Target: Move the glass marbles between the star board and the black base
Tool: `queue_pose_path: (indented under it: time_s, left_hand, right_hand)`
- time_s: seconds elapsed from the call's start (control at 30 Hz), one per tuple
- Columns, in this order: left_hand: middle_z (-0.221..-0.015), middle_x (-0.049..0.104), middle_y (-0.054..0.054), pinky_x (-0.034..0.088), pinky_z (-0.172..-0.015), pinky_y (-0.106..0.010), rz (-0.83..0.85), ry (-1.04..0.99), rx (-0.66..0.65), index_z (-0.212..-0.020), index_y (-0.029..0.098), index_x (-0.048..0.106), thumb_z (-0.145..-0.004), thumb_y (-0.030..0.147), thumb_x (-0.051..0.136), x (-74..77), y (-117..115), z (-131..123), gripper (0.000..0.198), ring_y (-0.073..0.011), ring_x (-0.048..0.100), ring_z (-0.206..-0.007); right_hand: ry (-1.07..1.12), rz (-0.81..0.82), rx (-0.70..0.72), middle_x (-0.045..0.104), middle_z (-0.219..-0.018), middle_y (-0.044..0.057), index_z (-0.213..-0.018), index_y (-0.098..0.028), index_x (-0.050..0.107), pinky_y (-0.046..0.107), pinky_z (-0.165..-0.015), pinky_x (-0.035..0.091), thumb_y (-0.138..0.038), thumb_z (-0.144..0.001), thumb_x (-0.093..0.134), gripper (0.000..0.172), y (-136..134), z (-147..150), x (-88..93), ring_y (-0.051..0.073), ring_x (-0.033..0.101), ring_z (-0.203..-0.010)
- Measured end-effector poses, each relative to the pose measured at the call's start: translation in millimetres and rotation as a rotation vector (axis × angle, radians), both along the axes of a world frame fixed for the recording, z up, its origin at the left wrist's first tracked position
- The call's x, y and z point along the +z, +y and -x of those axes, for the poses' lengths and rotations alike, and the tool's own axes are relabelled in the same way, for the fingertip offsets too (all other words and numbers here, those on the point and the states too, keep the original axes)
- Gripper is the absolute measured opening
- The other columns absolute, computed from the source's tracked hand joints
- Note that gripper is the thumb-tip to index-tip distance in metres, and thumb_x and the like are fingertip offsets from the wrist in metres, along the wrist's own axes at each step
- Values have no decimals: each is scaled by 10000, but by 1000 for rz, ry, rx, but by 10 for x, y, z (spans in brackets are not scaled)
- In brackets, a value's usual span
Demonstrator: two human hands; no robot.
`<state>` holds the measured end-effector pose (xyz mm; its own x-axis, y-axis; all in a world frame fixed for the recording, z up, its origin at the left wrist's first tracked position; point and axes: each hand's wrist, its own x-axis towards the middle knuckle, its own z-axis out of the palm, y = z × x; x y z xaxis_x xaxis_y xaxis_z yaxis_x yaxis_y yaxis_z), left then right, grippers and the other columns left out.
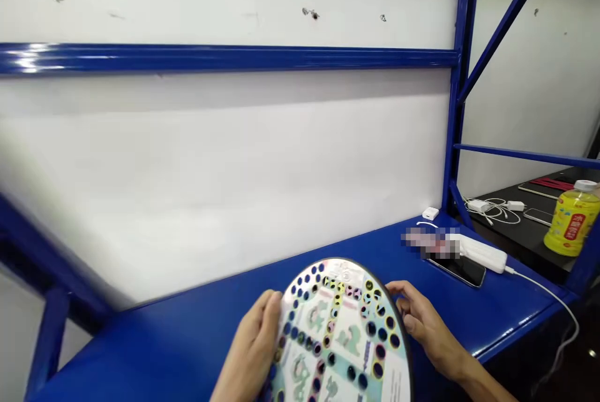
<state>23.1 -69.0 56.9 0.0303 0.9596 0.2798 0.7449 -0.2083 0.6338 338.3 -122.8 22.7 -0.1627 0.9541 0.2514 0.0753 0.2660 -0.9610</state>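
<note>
- Grip of the left hand point(255, 342) is closed on the rim point(282, 311) of a round printed game board point(342, 333)
- Right hand's point(422, 321) grip lies at the opposite rim, its hold unclear
- Board is held over the near edge of a blue desk point(187, 352)
- Board is judged light and stiff, best taken by the rim

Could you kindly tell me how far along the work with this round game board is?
The round game board already stands tilted above the blue bench. In hand: the left hand and right hand are at its rim. What is left cannot be told from this view.
</note>
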Motion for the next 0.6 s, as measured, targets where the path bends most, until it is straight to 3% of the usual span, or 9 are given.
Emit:
queue_pose_path:
  time_s: [0.1, 0.23, 0.3, 0.37, 0.43, 0.6]
  left_hand:
    - [-612, 470, 34, 432, -555, -286, 69, -168, 0, -649, 241, 362, -878, 723, 305, -80, 251, -349, 537, -162, 485, -584]
    - [-639, 541, 15, 439, -624, -315, 61, -111, 47, -717, 242, 452, -877, 616, 335, -228, 528, -384, 423, -200, 562, -632]
    - [-746, 639, -22, 459, -695, -340, 84, -58, 36, -817, 234, 528, -883, 545, 357, -310, 620, -347, 361, -230, 629, -731]
    - [-869, 695, -56, 481, -759, -358, 111, -62, 20, -902, 224, 570, -876, 511, 385, -409, 681, -349, 342, -251, 665, -839]
    - [-936, 710, -76, 502, -800, -367, 144, -92, 5, -950, 211, 595, -862, 497, 406, -521, 727, -393, 354, -259, 674, -903]
    - [-1154, 655, -160, 493, -932, -420, 113, -66, 96, -1166, 123, 579, -833, 435, 428, -695, 804, -495, 481, -287, 630, -1086]
  right_hand:
    - [143, 183, 39, 629, -891, 29, -1147, -237, 565, 255, -511, 395, -721, -872, 442, 570, 71, 59, 60, 142, 539, -608]
    - [158, 382, -58, 621, -960, 54, -1156, -196, 552, 234, -450, 333, -581, -842, 509, 498, 332, 91, -15, 129, 549, -586]
    - [88, 395, -152, 611, -1110, 90, -1190, -199, 548, 263, -524, 427, -516, -824, 502, 486, 434, 89, -111, 173, 613, -736]
    - [-62, 333, -233, 589, -1224, 98, -1243, -212, 543, 313, -737, 511, -459, -822, 518, 488, 470, 83, -213, 206, 621, -932]
    - [-225, 262, -240, 550, -1319, 94, -1324, -226, 504, 338, -908, 498, -442, -838, 530, 533, 444, 77, -297, 226, 590, -1075]
    - [-577, 90, -209, 433, -1466, 105, -1436, -205, 425, 362, -1071, 440, -387, -913, 449, 554, 327, 88, -348, 268, 461, -1315]
